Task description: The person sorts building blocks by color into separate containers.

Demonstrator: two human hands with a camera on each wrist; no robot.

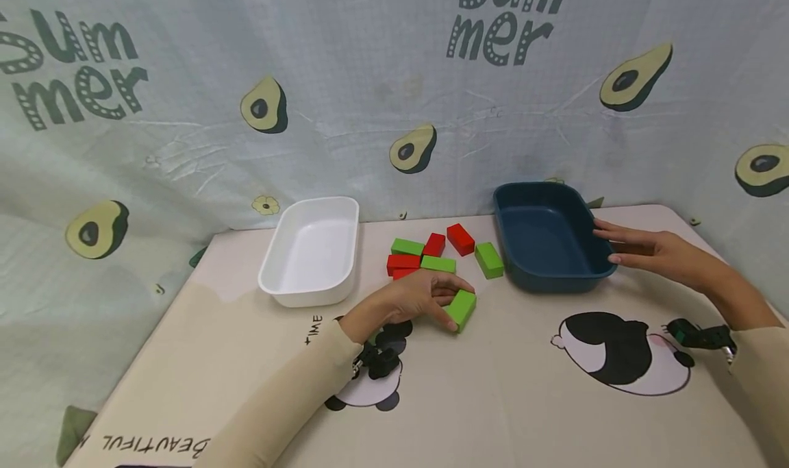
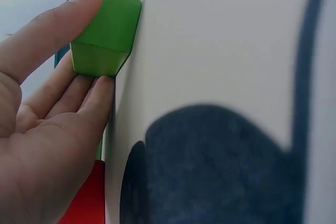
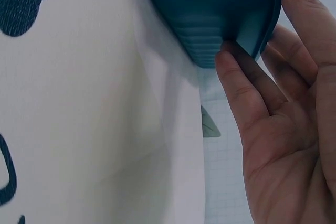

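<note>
My left hand pinches a green block between thumb and fingers, low over the table in front of the other blocks. In the left wrist view the thumb lies on one side of this green block and fingertips on another. My right hand rests at the right side of a dark blue tub, its fingers fairly straight. The right wrist view shows fingertips against the outer wall of the blue tub. Whether the thumb presses the rim I cannot tell.
Several red and green blocks lie between the tubs, among them a red block and a green block. A white tub stands at the left. Behind the table hangs an avocado-print cloth.
</note>
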